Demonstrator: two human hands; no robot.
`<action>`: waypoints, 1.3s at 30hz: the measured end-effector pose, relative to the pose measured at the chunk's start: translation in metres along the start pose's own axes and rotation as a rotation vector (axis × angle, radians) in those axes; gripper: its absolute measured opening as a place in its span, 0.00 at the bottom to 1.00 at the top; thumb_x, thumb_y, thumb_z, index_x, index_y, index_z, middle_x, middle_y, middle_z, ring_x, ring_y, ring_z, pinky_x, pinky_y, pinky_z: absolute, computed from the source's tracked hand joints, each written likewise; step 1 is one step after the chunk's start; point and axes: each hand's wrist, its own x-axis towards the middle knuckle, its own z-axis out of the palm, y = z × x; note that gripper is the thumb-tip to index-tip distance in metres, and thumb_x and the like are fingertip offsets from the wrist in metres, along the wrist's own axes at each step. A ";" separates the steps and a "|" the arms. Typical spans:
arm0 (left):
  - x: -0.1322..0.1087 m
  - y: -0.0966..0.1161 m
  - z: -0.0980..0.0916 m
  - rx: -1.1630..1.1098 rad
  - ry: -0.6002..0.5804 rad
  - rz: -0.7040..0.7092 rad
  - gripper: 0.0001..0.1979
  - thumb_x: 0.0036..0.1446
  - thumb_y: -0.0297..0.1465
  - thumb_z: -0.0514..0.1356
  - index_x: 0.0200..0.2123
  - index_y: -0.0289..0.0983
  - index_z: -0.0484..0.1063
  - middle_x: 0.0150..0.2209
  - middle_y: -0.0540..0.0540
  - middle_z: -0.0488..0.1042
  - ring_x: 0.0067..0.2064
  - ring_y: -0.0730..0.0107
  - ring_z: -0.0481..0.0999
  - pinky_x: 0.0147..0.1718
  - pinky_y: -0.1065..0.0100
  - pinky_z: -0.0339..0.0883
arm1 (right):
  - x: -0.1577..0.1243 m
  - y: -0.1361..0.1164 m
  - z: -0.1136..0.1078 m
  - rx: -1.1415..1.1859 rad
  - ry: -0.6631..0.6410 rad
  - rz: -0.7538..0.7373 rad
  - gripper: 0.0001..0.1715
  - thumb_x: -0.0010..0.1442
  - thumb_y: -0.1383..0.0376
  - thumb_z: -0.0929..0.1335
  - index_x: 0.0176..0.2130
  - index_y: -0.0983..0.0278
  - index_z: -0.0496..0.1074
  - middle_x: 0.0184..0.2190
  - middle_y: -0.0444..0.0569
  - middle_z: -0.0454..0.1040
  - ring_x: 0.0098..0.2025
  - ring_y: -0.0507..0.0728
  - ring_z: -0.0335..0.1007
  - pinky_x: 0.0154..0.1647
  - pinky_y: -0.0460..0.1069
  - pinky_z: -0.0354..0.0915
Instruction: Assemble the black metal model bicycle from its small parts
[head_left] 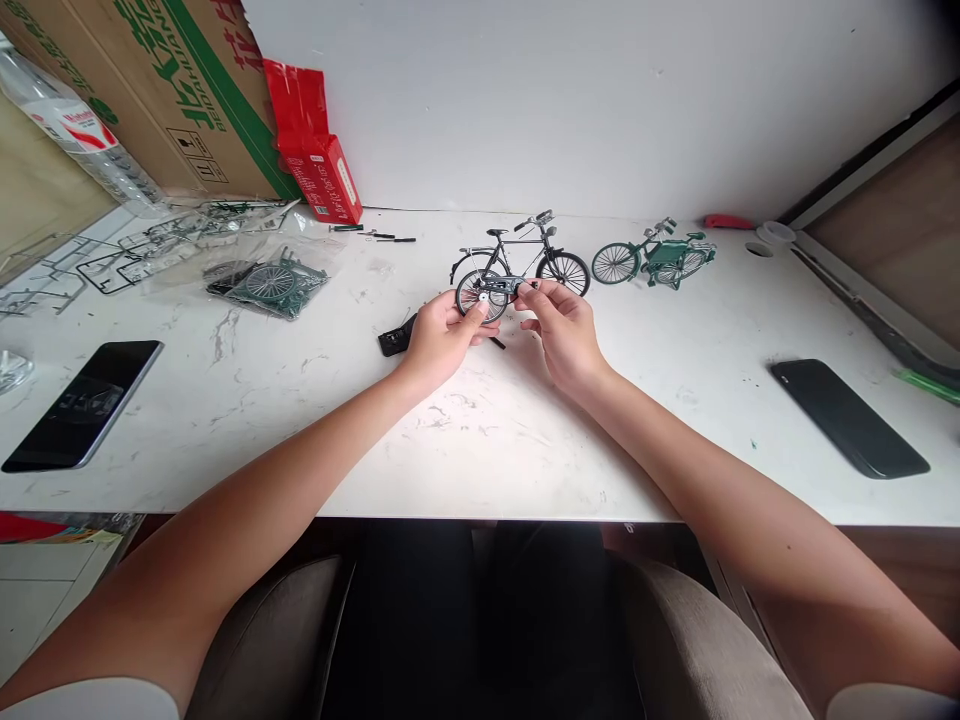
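My left hand (444,340) pinches a small spoked model wheel (472,302) by its lower part, thumb near the white hub. My right hand (561,330) has its thumb and index finger closed on the end of a grey chain-guard piece (501,285) that lies across the wheel. Just behind them stands a black model bicycle (527,246), its front wheel partly hidden by my right hand. Whether the held pieces touch it, I cannot tell. Beside my left hand lies a black object (394,340), partly covered by the fingers.
Right of the black bicycle is a green model bicycle (660,255). Bagged green parts (274,285) and part frames (135,255) lie left, near a red box (322,175), carton (187,90) and bottle (75,125). Two dark phone-like slabs (86,405) (851,418) flank the table.
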 end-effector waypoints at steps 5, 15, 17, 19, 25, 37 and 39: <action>-0.001 -0.001 0.000 -0.012 -0.002 0.044 0.13 0.69 0.40 0.68 0.46 0.38 0.73 0.40 0.45 0.88 0.39 0.66 0.89 0.41 0.69 0.79 | 0.002 0.000 -0.001 0.010 -0.012 0.032 0.26 0.57 0.42 0.81 0.35 0.58 0.76 0.39 0.47 0.76 0.44 0.55 0.74 0.42 0.50 0.70; -0.001 0.000 -0.002 -0.042 0.040 0.085 0.15 0.64 0.40 0.72 0.43 0.36 0.75 0.46 0.40 0.87 0.50 0.62 0.88 0.46 0.67 0.78 | 0.004 0.000 0.000 0.063 0.011 0.074 0.23 0.56 0.46 0.81 0.37 0.58 0.76 0.37 0.45 0.77 0.42 0.54 0.74 0.38 0.48 0.69; 0.000 0.000 -0.003 -0.037 0.041 0.130 0.16 0.64 0.40 0.73 0.42 0.36 0.74 0.45 0.40 0.87 0.48 0.62 0.88 0.45 0.68 0.78 | 0.004 -0.002 0.000 0.088 0.023 0.077 0.22 0.56 0.47 0.81 0.38 0.57 0.76 0.37 0.45 0.77 0.42 0.53 0.73 0.37 0.47 0.68; 0.000 0.000 -0.003 -0.040 0.048 0.187 0.17 0.62 0.42 0.74 0.41 0.36 0.75 0.43 0.41 0.87 0.46 0.63 0.88 0.45 0.67 0.79 | 0.004 -0.003 -0.001 0.113 0.025 0.078 0.22 0.56 0.48 0.81 0.38 0.57 0.76 0.38 0.45 0.77 0.42 0.52 0.73 0.37 0.46 0.67; 0.001 -0.004 -0.004 -0.038 0.026 0.289 0.18 0.61 0.44 0.74 0.42 0.37 0.76 0.42 0.43 0.86 0.45 0.64 0.88 0.46 0.66 0.81 | 0.005 -0.006 -0.002 0.219 0.030 0.131 0.21 0.56 0.49 0.79 0.36 0.57 0.71 0.36 0.44 0.75 0.40 0.53 0.74 0.35 0.47 0.68; -0.005 0.000 -0.003 0.125 0.037 0.390 0.12 0.66 0.38 0.70 0.43 0.37 0.75 0.44 0.43 0.87 0.46 0.67 0.88 0.47 0.69 0.79 | 0.005 -0.007 -0.003 0.270 -0.051 0.172 0.17 0.57 0.53 0.75 0.36 0.56 0.66 0.35 0.45 0.74 0.39 0.55 0.73 0.34 0.49 0.69; -0.007 0.002 -0.003 0.177 0.048 0.426 0.11 0.67 0.38 0.70 0.42 0.38 0.75 0.44 0.43 0.86 0.46 0.67 0.88 0.48 0.68 0.79 | 0.005 -0.007 -0.003 0.257 -0.067 0.159 0.18 0.57 0.52 0.75 0.35 0.56 0.65 0.35 0.45 0.74 0.40 0.57 0.73 0.35 0.50 0.70</action>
